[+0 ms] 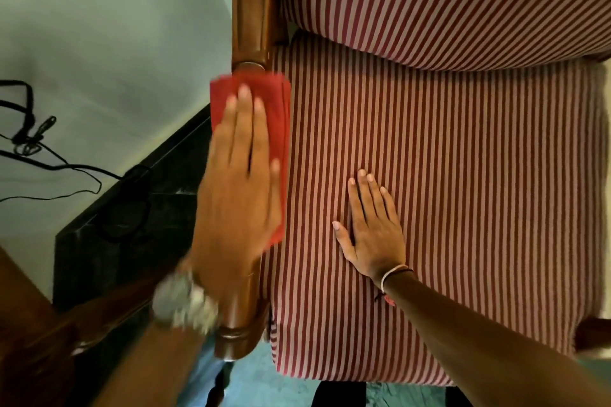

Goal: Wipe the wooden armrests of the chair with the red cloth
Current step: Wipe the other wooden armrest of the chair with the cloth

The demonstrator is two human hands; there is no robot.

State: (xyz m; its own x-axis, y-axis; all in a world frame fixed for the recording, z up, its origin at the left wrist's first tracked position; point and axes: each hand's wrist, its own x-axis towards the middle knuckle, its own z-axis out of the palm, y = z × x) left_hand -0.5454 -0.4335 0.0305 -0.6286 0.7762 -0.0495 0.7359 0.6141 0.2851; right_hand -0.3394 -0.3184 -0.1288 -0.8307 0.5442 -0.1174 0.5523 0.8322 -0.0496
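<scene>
The red cloth (274, 109) lies folded over the chair's left wooden armrest (246, 10). My left hand (236, 182) presses flat on the cloth with fingers straight and together, and it looks blurred. The armrest's rounded front end (236, 337) shows below my wrist, which wears a watch. My right hand (372, 225) rests flat, fingers slightly apart, on the red-and-white striped seat cushion (463, 208), holding nothing. Only a dark corner of the right armrest (591, 335) shows at the right edge.
The striped backrest (446, 0) fills the top right. Left of the chair is a pale wall (99, 26) with black cables (29, 129) hanging on it, and a dark skirting strip (139, 208) below. Brown wooden furniture (23, 324) sits at the bottom left.
</scene>
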